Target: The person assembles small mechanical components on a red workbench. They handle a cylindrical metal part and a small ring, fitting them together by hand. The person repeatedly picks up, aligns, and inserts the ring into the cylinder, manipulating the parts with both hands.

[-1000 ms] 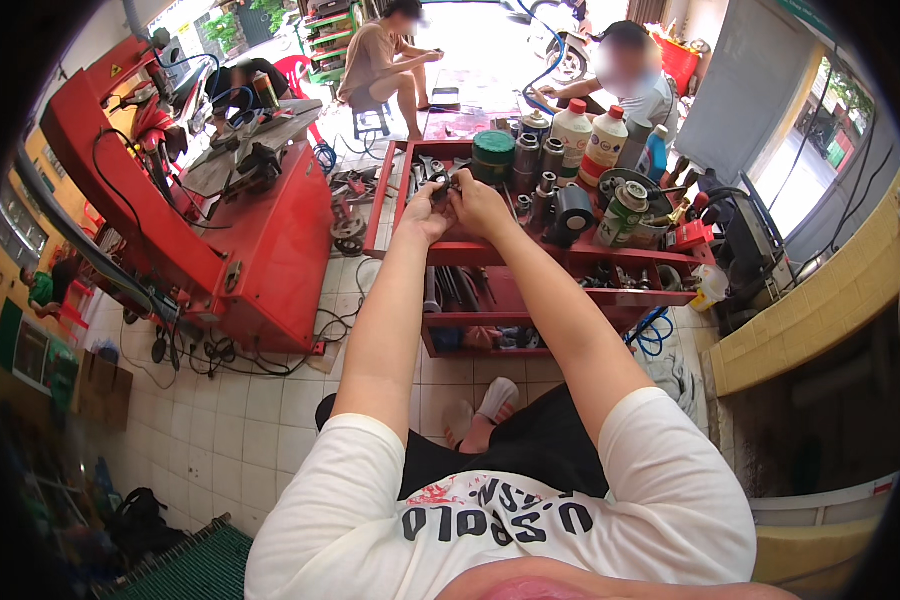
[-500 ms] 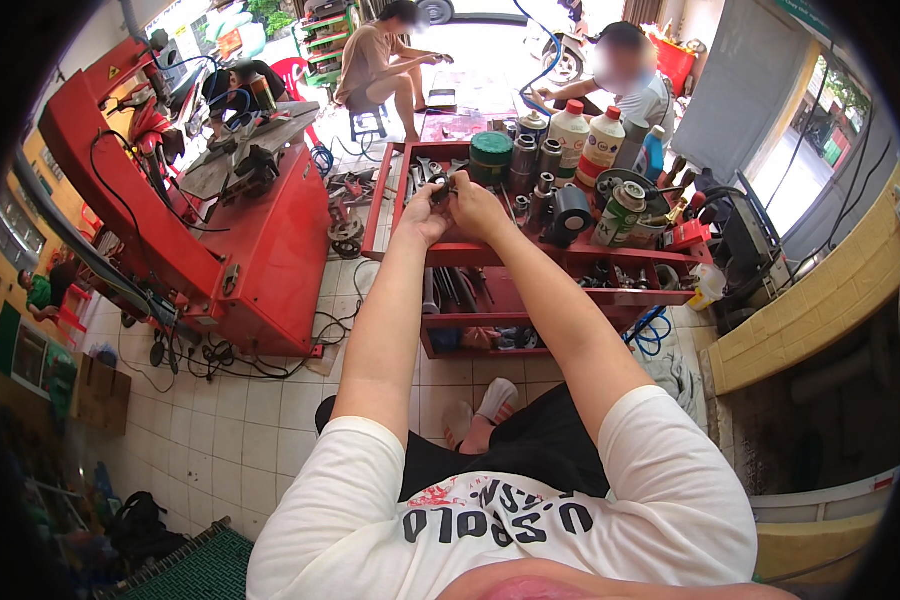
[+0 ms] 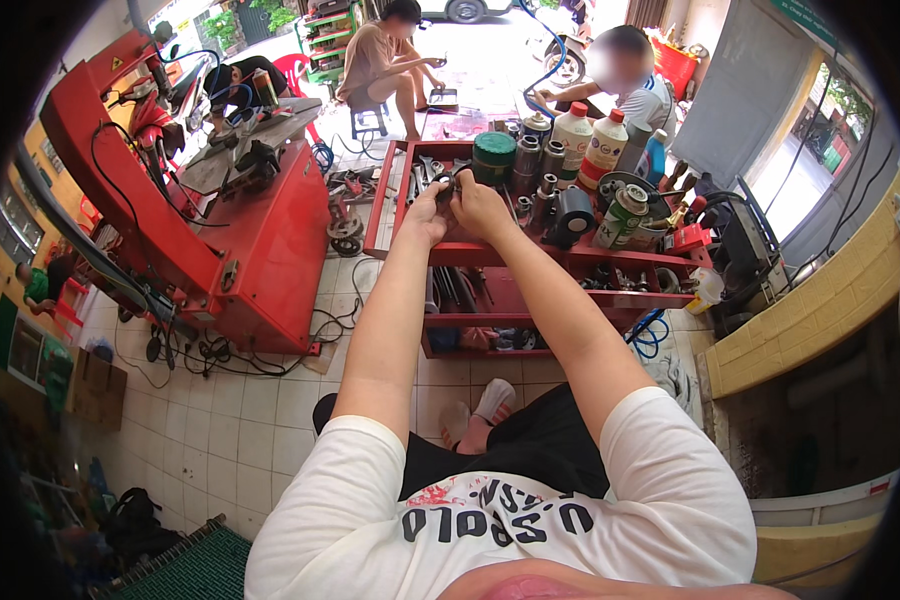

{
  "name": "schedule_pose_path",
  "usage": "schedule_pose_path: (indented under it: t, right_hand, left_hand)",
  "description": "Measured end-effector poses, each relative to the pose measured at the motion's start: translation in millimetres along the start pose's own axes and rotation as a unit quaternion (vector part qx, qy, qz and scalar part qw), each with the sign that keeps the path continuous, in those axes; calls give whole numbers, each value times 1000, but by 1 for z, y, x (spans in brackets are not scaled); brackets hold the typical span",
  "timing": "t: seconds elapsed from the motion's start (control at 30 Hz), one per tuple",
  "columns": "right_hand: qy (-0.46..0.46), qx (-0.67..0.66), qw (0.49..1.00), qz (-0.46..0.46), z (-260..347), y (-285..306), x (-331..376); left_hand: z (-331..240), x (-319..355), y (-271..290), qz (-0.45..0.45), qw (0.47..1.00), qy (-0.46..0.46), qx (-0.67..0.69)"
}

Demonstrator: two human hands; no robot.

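Both my hands are held out together over the left part of a red tool cart's top tray (image 3: 382,215). Between their fingers is a small dark part (image 3: 447,186), mostly covered, its kind unclear. My left hand (image 3: 427,216) is closed around its left side. My right hand (image 3: 478,211) curls over it from the right, thumb and fingers pressed together. Wrenches (image 3: 429,168) lie in the tray just beyond. Right of my hands stand a green tin (image 3: 494,157), several metal sockets (image 3: 543,190) and a black cylinder (image 3: 572,215) lying toward me.
Farther right on the cart stand two red-capped bottles (image 3: 602,150) and a spray can (image 3: 622,215). A large red machine (image 3: 270,250) fills the left, with cables (image 3: 230,358) on the tiled floor. Two people (image 3: 375,70) sit beyond the cart; another bends at the left.
My hands stay nearly in place around the dark part, with slight finger movement. The seated person at the back has raised a hand a little. The view has shifted slightly.
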State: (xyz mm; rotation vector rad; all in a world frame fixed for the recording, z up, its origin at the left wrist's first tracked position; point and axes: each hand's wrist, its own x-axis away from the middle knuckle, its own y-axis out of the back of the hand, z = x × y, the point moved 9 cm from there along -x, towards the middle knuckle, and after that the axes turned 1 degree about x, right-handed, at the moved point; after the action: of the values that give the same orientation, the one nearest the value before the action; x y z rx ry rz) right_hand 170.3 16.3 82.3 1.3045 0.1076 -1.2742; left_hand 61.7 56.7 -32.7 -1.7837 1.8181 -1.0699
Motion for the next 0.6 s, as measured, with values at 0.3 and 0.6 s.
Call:
schedule_pose_path:
  t: [0.3, 0.6]
  right_hand:
    - [-43, 51, 998, -20, -3, 8, 0]
    - [3, 84, 996, -20, 4, 6, 0]
  left_hand:
    - [2, 3, -4, -13, 1000, -5, -24]
    - [4, -2, -1, -5, 1000, -4, -17]
